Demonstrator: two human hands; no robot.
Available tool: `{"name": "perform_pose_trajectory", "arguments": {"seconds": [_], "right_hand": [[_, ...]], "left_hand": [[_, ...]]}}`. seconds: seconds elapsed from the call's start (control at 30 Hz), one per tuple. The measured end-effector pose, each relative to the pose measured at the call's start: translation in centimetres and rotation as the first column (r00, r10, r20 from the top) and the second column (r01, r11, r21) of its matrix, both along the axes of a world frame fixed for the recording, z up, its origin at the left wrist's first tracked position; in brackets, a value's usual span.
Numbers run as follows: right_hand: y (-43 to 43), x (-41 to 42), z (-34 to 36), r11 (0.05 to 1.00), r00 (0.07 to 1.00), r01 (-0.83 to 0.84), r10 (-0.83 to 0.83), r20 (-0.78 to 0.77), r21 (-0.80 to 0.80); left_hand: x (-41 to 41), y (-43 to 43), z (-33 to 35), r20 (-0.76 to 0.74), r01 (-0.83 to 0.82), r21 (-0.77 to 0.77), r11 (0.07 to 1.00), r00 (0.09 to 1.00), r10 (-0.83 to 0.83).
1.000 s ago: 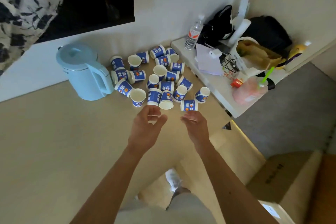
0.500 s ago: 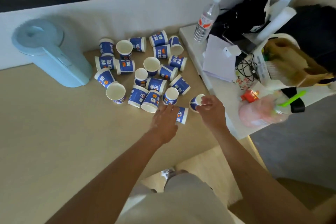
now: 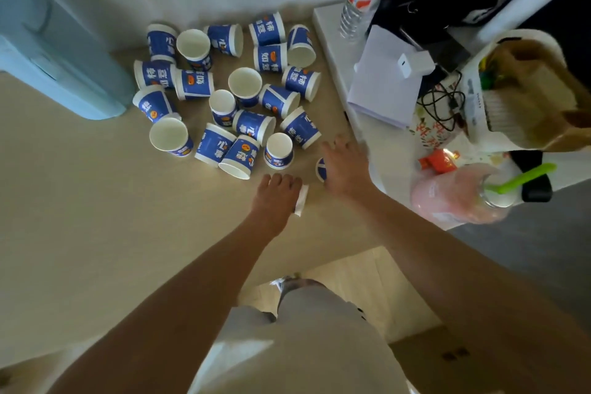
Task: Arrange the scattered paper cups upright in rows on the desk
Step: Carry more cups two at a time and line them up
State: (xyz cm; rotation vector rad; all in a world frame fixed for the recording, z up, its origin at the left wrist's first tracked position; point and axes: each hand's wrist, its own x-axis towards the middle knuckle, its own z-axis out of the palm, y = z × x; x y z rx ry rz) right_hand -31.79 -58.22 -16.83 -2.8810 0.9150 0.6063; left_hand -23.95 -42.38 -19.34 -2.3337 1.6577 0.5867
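R hand (image 3: 345, 169) now palms blue-print cup (image 3: 320, 168); L hand (image 3: 277, 193) grips white-rimmed cup (image 3: 301, 200).

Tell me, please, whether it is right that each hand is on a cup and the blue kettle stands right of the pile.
Not quite: in the head view the blue kettle stands left of the pile of cups, not right. The left hand is on one cup, the right hand on another cup.
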Motion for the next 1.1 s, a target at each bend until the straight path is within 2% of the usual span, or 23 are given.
{"name": "perform_pose_trajectory", "arguments": {"seconds": [0.13,0.2,0.27,0.33,0.4,0.47,0.6,0.73,0.83,0.97,1.1], "right_hand": [[-0.6,0.1,-0.1,0.999,0.997,-0.025,0.026,-0.071,0.024],[-1.0,0.2,0.5,0.989,0.997,0.076,-0.073,-0.028,0.124],[-1.3,0.0,1.4,0.947,0.973,0.212,-0.227,0.036,0.24],[-1.1,0.0,2.6,0.896,0.936,0.288,-0.338,0.101,0.337],[-0.3,0.3,3.8,0.798,0.87,0.349,-0.47,0.146,0.491],[1.2,1.1,4.5,0.682,0.8,0.331,-0.569,0.189,0.652],[5.6,3.7,6.0,0.495,0.698,0.202,-0.678,0.23,0.845],[11.1,6.4,8.2,0.459,0.693,0.06,-0.658,0.294,0.886],[15.2,7.9,9.3,0.443,0.684,-0.047,-0.639,0.352,0.895],[21.8,9.0,11.2,0.485,0.677,-0.118,-0.599,0.427,0.867],[29.3,9.7,12.2,0.461,0.669,-0.198,-0.582,0.463,0.865]], "left_hand": [[-0.5,0.9,-0.3,-0.054,-0.121,-0.086,0.989,0.992,0.117],[-0.2,1.9,0.2,-0.143,-0.276,-0.178,0.945,0.957,0.252],[0.3,3.1,1.2,-0.294,-0.481,-0.266,0.835,0.866,0.405],[1.0,4.9,2.8,-0.429,-0.668,-0.307,0.679,0.733,0.528],[1.8,6.7,4.4,-0.519,-0.783,-0.317,0.535,0.616,0.593],[2.7,8.7,6.0,-0.571,-0.85,-0.344,0.4,0.527,0.629],[4.5,13.1,8.9,-0.661,-0.92,-0.359,0.16,0.371,0.652],[5.5,18.4,11.5,-0.702,-0.909,-0.416,-0.023,0.305,0.644],[5.6,22.6,13.2,-0.718,-0.896,-0.436,-0.082,0.292,0.632],[5.1,29.2,15.1,-0.719,-0.876,-0.462,-0.139,0.279,0.636],[4.8,36.5,16.9,-0.724,-0.844,-0.496,-0.204,0.272,0.634]]}}
